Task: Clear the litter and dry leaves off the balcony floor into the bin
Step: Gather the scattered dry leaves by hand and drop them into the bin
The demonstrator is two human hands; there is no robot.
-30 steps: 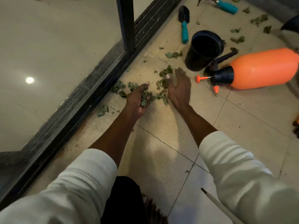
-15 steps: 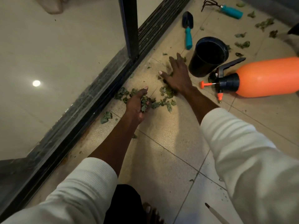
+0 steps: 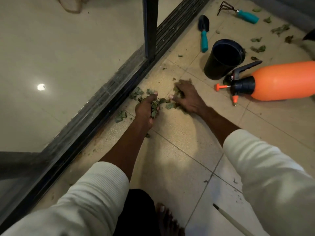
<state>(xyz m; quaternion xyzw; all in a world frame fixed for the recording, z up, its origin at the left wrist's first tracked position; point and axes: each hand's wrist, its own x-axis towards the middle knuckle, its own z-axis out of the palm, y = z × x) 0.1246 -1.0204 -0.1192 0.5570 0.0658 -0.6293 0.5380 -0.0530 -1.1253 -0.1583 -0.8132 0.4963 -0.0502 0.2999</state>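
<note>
The balcony floor [image 3: 179, 150] of pale tiles filled most of the view, edged on the left by a dark sliding door track [image 3: 105, 106]. An orange sprayer [image 3: 283, 80] lay on its side at the right, just beside the upright black bin [image 3: 223, 60], whose mouth stood open and looked dark inside. Beyond it lay a teal-handled trowel [image 3: 204, 34] and a small hand rake [image 3: 238, 11].

The step in hand looked like gathering. The left hand [image 3: 147, 109] was curled round a clump of dry leaves [image 3: 154, 106], holding them against the floor near the track. The right hand [image 3: 187, 96] lay spread and fairly flat over more leaves, fingers relaxed, seemingly raking them toward the left; it gripped nothing I could see.

The next move, as I judge it, called for cupping both hands under the heap and carrying it the short way to the bin without shedding crumbs.

The leaves were green-grey, curled and brittle-looking. Loose ones [image 3: 136, 93] lay beside the track, and another scatter [image 3: 259, 48] lay past the bin, so plenty was left.
</note>
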